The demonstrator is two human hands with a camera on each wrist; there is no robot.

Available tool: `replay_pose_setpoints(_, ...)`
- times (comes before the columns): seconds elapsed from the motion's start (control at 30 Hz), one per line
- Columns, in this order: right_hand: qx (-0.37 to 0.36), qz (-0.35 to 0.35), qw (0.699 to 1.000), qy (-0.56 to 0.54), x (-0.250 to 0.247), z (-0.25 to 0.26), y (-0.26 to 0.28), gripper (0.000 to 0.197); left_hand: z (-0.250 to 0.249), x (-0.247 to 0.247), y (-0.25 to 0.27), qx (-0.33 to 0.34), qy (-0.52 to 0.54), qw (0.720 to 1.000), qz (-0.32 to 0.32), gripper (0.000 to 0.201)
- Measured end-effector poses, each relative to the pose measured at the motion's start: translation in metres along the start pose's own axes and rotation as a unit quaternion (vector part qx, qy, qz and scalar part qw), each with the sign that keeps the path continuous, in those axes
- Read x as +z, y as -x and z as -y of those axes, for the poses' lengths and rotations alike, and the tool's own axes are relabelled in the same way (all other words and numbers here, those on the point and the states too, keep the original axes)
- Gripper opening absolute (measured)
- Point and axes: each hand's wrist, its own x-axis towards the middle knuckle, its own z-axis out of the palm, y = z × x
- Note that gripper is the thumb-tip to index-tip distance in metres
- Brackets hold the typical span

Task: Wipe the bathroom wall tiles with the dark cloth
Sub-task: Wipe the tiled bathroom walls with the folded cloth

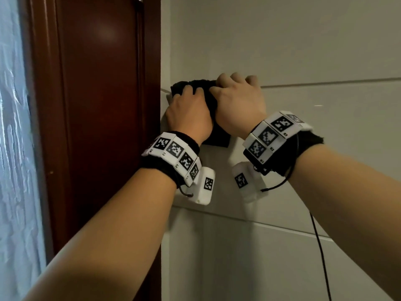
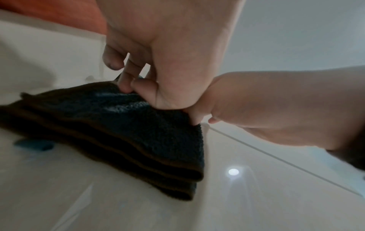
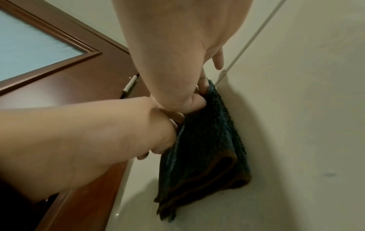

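Wall tiles (image 1: 303, 40), pale and glossy, beside the brown door (image 1: 97, 83). Dark cloth (image 3: 207, 148) folded, pressed to tile just right of the door. My left hand (image 1: 188, 114) and right hand (image 1: 238, 103) both grip it. Mid-wipe, I judge; next stroke needs steady pressure away from the door.

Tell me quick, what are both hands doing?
Left hand: grips the folded dark terry cloth.
Right hand: grips the same cloth.

One dark cloth (image 1: 211, 135), folded into several layers. Two hands: the left hand (image 1: 188, 114) and the right hand (image 1: 240, 103). Two marker-covered wristbands (image 1: 173, 157), one per wrist. One brown door (image 1: 97, 83) with one frosted glass pane (image 1: 13, 127). One visible hinge (image 3: 130, 85).
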Motion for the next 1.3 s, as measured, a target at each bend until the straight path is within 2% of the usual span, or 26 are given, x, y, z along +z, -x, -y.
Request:
replay_pose_setpoints(0.17, 0.012, -0.005, 1.000, 0.006, -0.012, -0.031, 0.019, 0.025, -0.035, -0.008, 0.008, 0.025, 0.004, 1.000, 0.002, 0.031)
replay_pose_setpoints(0.5, 0.044, 0.019, 0.998, 0.031, -0.050, -0.112, 0.072, 0.030, -0.132, -0.023, 0.030, 0.050, 0.035, 0.998, 0.001, 0.035)
replay_pose_setpoints(0.93, 0.109, 0.055, 0.991, 0.054, -0.100, -0.223, 0.142, 0.041, -0.256, -0.036, 0.057, 0.104, 0.087, 0.991, 0.001, 0.050)
replay_pose_setpoints(1.1, 0.150, 0.052, 0.987, 0.036, -0.113, -0.252, 0.165, 0.044, -0.294, -0.037, 0.064, 0.127, 0.099, 0.987, 0.005, 0.054)
replay_pose_setpoints(1.3, 0.176, 0.054, 0.982, 0.034, -0.123, -0.269, 0.185, 0.049, -0.317, -0.036, 0.070, 0.145, 0.124, 0.982, 0.010, 0.061)
